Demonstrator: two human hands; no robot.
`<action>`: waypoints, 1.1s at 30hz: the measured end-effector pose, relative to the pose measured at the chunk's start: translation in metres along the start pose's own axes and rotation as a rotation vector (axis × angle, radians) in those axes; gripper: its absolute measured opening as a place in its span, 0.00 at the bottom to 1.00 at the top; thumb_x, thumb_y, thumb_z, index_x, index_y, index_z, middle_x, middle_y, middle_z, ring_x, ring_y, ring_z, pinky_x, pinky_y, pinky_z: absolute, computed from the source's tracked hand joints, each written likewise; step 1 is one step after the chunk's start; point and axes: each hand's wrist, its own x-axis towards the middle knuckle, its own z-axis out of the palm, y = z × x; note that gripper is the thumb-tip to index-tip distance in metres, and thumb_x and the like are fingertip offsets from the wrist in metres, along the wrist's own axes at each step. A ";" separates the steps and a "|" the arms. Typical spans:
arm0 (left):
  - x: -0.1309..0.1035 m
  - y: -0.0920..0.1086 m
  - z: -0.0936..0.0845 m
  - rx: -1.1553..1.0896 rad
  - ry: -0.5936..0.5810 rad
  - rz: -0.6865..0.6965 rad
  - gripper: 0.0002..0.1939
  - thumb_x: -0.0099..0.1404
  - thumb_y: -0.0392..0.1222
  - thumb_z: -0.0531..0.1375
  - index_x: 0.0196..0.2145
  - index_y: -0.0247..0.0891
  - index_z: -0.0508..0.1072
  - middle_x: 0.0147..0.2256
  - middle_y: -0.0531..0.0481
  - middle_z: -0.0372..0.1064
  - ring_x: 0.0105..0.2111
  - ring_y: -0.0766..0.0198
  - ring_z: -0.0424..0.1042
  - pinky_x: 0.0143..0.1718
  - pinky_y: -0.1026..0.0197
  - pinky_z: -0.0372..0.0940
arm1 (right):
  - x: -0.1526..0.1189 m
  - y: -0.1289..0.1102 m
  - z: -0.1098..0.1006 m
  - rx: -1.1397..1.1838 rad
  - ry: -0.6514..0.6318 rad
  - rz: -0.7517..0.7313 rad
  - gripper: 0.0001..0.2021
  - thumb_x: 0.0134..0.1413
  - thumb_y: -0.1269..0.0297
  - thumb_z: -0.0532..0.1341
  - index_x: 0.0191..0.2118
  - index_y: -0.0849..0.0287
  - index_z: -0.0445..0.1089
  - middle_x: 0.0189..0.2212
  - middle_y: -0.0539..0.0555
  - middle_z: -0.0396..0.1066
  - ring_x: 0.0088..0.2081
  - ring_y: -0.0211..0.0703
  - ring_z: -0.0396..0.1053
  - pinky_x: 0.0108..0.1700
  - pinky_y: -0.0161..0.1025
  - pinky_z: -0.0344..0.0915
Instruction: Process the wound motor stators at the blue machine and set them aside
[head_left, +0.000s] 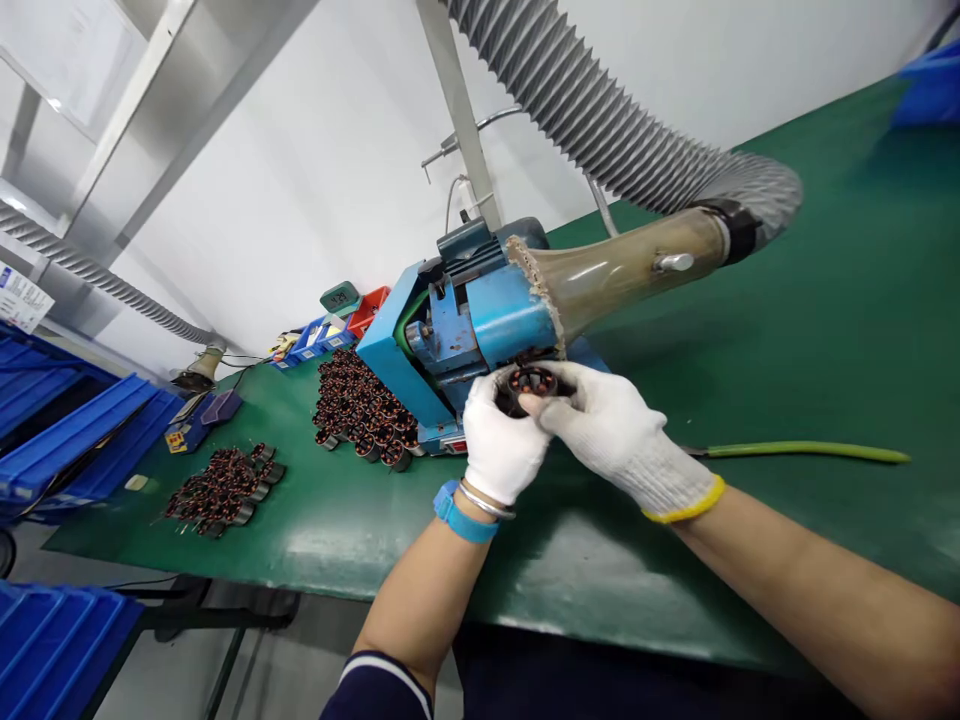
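Both hands wear white gloves and meet in front of the blue machine (510, 318). Between them they hold a round black part with copper-coloured windings (534, 382), its open face turned up toward the camera. My left hand (501, 440) grips it from the left side. My right hand (607, 415) wraps its right side, with the thumb on the near rim. The far side of the part is hidden by fingers and shadow, close to the machine's lower front.
Many similar wound parts (360, 400) are heaped left of the machine, with a smaller pile (225, 488) nearer the table's left edge. A ribbed hose (600, 110) joins a duct (637, 280). A green-handled tool (810, 452) lies right. Blue bins (75, 440) stand far left.
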 end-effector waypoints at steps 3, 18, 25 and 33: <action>-0.021 0.000 -0.007 -0.044 -0.055 -0.005 0.30 0.46 0.39 0.78 0.45 0.40 0.71 0.43 0.47 0.75 0.45 0.53 0.77 0.53 0.48 0.73 | -0.019 -0.001 -0.010 -0.044 -0.049 -0.081 0.25 0.47 0.51 0.68 0.50 0.58 0.77 0.44 0.60 0.81 0.43 0.58 0.81 0.48 0.51 0.79; -0.031 0.001 -0.039 -0.998 -0.472 -0.565 0.45 0.37 0.47 0.73 0.56 0.41 0.74 0.62 0.39 0.72 0.66 0.35 0.65 0.65 0.39 0.64 | -0.020 0.031 -0.021 -0.446 -0.185 -0.560 0.26 0.64 0.49 0.63 0.60 0.60 0.71 0.53 0.65 0.77 0.53 0.60 0.77 0.57 0.52 0.75; -0.032 -0.013 -0.037 -0.958 -0.494 -0.544 0.49 0.37 0.36 0.76 0.60 0.48 0.71 0.64 0.45 0.69 0.66 0.43 0.65 0.64 0.47 0.62 | -0.017 0.032 -0.020 -0.496 -0.027 -0.867 0.23 0.72 0.53 0.56 0.65 0.60 0.65 0.50 0.66 0.76 0.50 0.58 0.77 0.52 0.51 0.77; -0.033 -0.003 -0.031 -0.661 -0.473 -0.492 0.38 0.43 0.41 0.80 0.51 0.38 0.73 0.51 0.41 0.76 0.53 0.47 0.76 0.57 0.46 0.70 | -0.019 0.017 -0.028 -0.242 0.065 -0.563 0.05 0.63 0.63 0.63 0.38 0.54 0.76 0.31 0.54 0.78 0.33 0.49 0.77 0.42 0.47 0.77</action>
